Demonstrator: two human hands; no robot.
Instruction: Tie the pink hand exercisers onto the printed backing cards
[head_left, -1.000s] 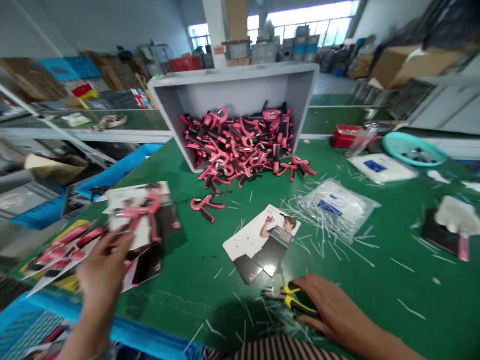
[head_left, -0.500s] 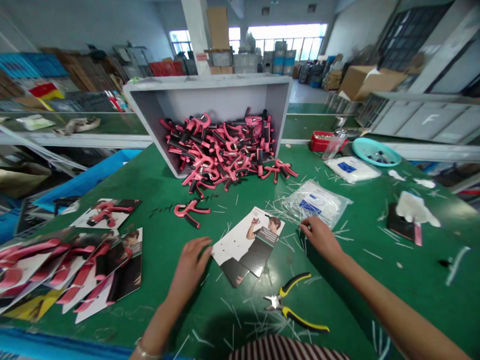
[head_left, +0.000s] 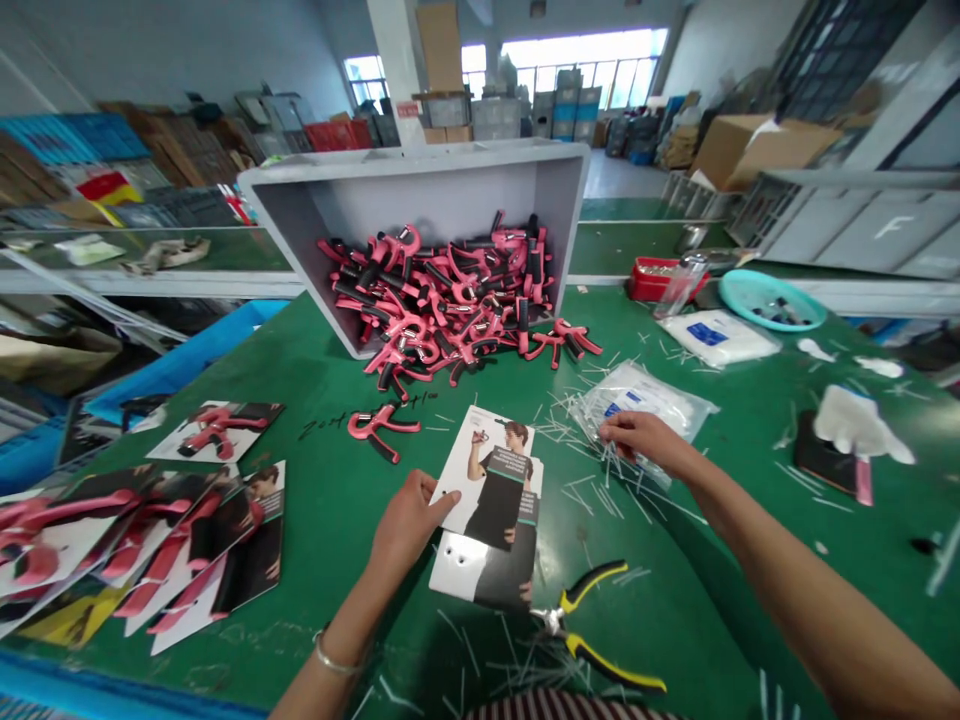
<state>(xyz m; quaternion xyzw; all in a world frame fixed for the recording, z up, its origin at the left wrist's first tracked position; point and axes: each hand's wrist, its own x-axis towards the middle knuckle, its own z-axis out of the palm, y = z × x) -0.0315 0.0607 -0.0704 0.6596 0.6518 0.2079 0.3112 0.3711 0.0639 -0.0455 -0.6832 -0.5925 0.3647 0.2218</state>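
My left hand (head_left: 409,520) grips the left edge of a printed backing card (head_left: 487,485), thumb on top and fingers underneath. Under it lies a second printed card (head_left: 480,570), showing punched holes. My right hand (head_left: 641,440) is closed in a pinch at the clear plastic bag (head_left: 679,405). Thin white zip ties (head_left: 611,460) stick out below its fingertips; how many it holds is unclear. Yellow-and-black pliers (head_left: 577,625) lie with open handles near the cards' lower corner. One pink and black hand grip strengthener (head_left: 382,428) rests beyond my left hand.
A tilted grey crate (head_left: 416,195) spills hand grips (head_left: 450,300) onto the green table. Carded hand grips (head_left: 161,540) are piled at left. Further right are another bag (head_left: 716,337), a teal tray (head_left: 772,298), a red box (head_left: 660,280) and a white glove (head_left: 855,425). Loose strips litter the tabletop.
My left hand has taken hold of the upper card, lifting and turning it more upright. My right hand has moved slightly onto the bag's edge and pinched zip ties there.
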